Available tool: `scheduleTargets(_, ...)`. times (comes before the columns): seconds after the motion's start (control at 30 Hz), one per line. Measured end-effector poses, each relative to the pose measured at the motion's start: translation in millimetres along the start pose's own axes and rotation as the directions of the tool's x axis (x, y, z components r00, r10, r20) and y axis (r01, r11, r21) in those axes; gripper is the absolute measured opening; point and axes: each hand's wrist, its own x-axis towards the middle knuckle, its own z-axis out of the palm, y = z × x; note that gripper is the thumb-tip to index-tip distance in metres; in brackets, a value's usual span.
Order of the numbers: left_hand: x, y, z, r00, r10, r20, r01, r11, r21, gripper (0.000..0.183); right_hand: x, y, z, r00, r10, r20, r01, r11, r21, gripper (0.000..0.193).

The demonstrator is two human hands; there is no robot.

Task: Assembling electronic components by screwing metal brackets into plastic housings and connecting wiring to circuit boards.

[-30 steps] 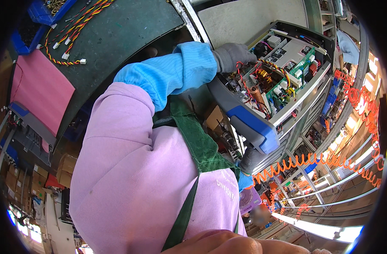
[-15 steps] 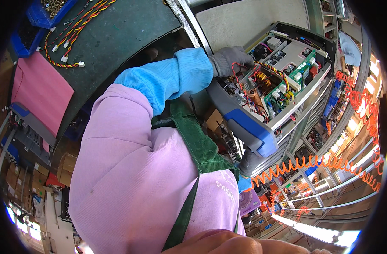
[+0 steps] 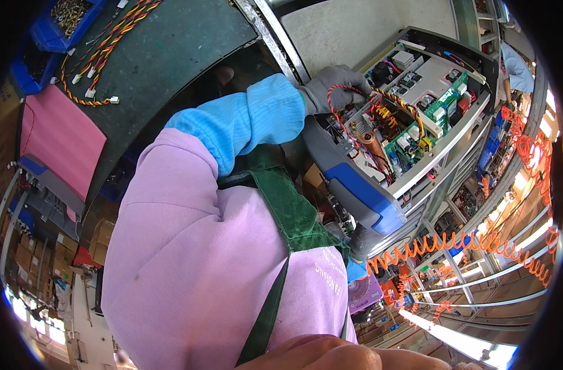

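Observation:
An open electronic device [image 3: 411, 105], its cover off, lies tilted on a metal roller rack, showing circuit boards, a copper coil [image 3: 372, 145] and wire bundles. My left hand [image 3: 335, 88], in a grey glove with a blue sleeve cover, is at the device's far left side. Its fingers are curled around twisted red-and-black wires [image 3: 334, 106], which loop up beside the glove and run down into the housing. My right hand [image 3: 365, 239], also grey-gloved, is at the near blue-and-grey end panel [image 3: 361, 194]. The panel hides its fingers.
A dark green bench [image 3: 183, 37] at the left carries red, yellow and black cables [image 3: 118, 46], blue bins [image 3: 65, 28] of screws and a pink sheet [image 3: 65, 142]. Orange coiled hoses [image 3: 454, 243] hang at the right. A pale board [image 3: 355, 37] lies beyond the device.
The red-and-black wire loop now arches higher beside my left glove, and that hand has shifted slightly. My right hand stays by the end panel. The whole view has moved a little.

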Motion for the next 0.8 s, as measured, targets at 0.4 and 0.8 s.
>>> scheduleTargets(0.4, 2.0, -16.9, 2.0, 0.977, 0.196, -0.088, -0.191, 0.98, 0.064, 0.011, 1.8, -10.3, 3.9, 1.0, -0.018, 0.017, 0.02, 0.99, -0.136, 0.045)
scheduleTargets(0.8, 20.5, -4.7, -4.7, 0.949, 0.213, 0.233, -0.301, 0.831, 0.468, 0.03, 10.6, -21.4, 9.0, 0.993, -0.09, 0.073, 0.107, 0.956, -0.272, 0.043)
